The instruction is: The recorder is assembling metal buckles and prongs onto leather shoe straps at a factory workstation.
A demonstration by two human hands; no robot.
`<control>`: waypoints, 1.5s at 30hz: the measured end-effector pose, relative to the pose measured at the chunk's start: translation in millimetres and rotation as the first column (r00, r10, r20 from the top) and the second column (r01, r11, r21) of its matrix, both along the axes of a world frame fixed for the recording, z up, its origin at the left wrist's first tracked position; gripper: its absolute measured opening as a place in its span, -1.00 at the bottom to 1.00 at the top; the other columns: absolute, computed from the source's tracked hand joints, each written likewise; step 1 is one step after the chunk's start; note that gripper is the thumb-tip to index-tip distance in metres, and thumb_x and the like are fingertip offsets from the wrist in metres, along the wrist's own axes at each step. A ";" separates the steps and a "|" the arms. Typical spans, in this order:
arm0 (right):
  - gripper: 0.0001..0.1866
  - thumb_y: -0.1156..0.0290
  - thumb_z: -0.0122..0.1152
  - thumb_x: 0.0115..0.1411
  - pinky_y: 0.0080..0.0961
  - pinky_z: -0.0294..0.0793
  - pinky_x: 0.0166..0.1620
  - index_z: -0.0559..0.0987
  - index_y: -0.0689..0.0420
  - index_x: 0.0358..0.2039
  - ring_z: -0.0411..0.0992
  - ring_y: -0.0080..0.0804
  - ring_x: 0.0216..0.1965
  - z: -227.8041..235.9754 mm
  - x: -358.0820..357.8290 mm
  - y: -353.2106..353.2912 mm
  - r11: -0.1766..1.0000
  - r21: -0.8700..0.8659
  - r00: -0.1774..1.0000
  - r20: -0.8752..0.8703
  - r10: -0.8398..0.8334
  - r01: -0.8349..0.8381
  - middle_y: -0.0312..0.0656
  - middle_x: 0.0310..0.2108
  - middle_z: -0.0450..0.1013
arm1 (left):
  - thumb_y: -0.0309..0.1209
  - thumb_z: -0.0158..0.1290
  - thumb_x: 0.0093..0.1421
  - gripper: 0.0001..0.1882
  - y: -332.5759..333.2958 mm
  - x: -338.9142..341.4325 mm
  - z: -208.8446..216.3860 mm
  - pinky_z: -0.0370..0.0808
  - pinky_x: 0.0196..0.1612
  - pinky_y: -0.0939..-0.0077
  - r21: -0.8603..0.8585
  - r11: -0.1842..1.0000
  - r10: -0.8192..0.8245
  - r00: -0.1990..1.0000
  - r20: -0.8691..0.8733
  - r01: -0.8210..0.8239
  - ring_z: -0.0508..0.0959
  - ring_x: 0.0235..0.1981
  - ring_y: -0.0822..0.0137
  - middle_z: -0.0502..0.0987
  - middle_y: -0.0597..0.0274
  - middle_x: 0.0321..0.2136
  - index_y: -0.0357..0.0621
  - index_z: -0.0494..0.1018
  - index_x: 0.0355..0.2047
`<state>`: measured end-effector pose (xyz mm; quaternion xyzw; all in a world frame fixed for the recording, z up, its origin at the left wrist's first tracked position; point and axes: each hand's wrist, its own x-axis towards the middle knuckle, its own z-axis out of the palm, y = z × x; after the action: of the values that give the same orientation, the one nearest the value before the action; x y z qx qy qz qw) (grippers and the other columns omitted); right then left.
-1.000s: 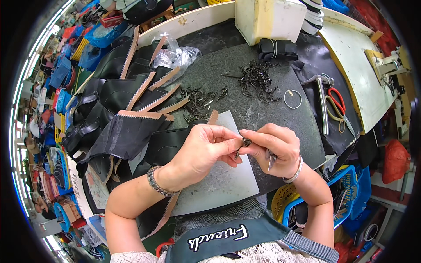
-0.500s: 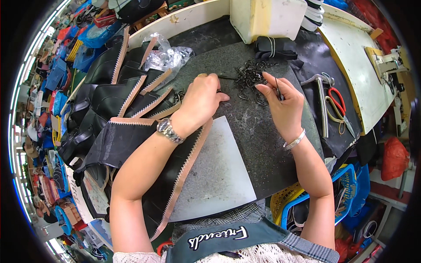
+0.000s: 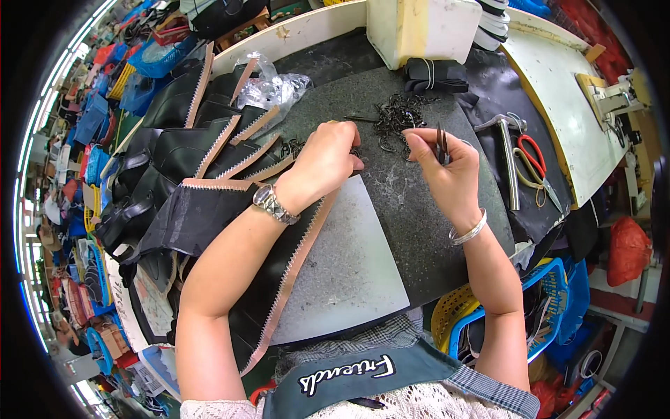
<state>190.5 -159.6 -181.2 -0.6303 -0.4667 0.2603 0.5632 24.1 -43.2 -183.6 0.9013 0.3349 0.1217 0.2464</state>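
My left hand [image 3: 322, 159] is closed in a pinch over the upper end of a black leather shoe piece [image 3: 269, 269] with a pinkish zigzag-cut edge. A small dark bit shows at its fingertips, too hidden to name. My right hand [image 3: 450, 171] is closed around small dark thread snips [image 3: 441, 145], whose two points stick up between the fingers. Its thumb and forefinger come together beside a pile of small dark metal buckles [image 3: 401, 115]. A thin dark pointed tool [image 3: 359, 119] lies between the left hand and the pile.
Overlapping black shoe pieces [image 3: 164, 153] fill the table's left, beside a clear plastic bag [image 3: 276, 91]. A whitish board [image 3: 342, 272] lies in front. Rightward are a hammer [image 3: 507, 164] and red-handled scissors [image 3: 532, 157]. A banded black bundle [image 3: 436, 75] sits behind; a blue basket [image 3: 551, 279] hangs low right.
My right hand has drawn slightly back from the buckle pile, and the snips' points now show more plainly. My left hand stays pinched at nearly the same place.
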 end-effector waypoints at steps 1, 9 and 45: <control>-0.85 0.44 0.22 0.18 -0.75 0.32 -0.48 0.62 0.24 -0.30 0.35 -0.78 -0.55 0.3 -1.2 -4.1 1.000 0.026 1.000 0.018 0.011 -0.011 -0.36 -0.59 0.48 | -0.50 0.27 -0.11 -0.69 -0.7 0.4 6.1 0.50 -0.32 0.41 0.004 1.000 -0.002 1.000 0.003 0.002 0.57 -0.43 0.19 0.53 0.00 -0.45 -0.40 0.46 -0.36; -0.80 0.36 0.20 0.22 -0.78 0.16 -0.62 0.57 0.26 -0.30 0.25 -0.73 -0.69 29.1 -21.2 -31.1 0.945 -0.061 0.714 -0.671 0.199 -0.321 -0.37 -0.59 0.46 | -0.70 0.20 -0.08 -0.85 -51.4 -24.7 62.4 0.50 -0.26 0.58 -0.076 0.938 -0.245 0.801 0.546 0.338 0.54 -0.36 0.42 0.55 0.24 -0.39 -0.16 0.56 -0.53; -0.77 0.49 0.33 0.00 -0.61 0.37 -0.56 0.55 0.23 -0.30 0.43 -0.38 -0.54 33.4 -43.3 -53.9 0.927 0.370 0.835 0.527 -0.160 -0.056 -0.18 -0.55 0.43 | -0.66 0.04 0.16 -0.82 -101.5 -40.6 68.6 0.64 -0.22 0.39 -0.777 0.600 0.498 0.673 0.547 0.188 0.64 -0.31 0.23 0.58 -0.02 -0.29 -0.41 0.47 -0.19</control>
<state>147.2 -213.5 -147.8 -0.5730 -0.6309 -0.0395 0.5216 -16.5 -144.7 -115.0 0.5368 0.3123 0.3291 0.7114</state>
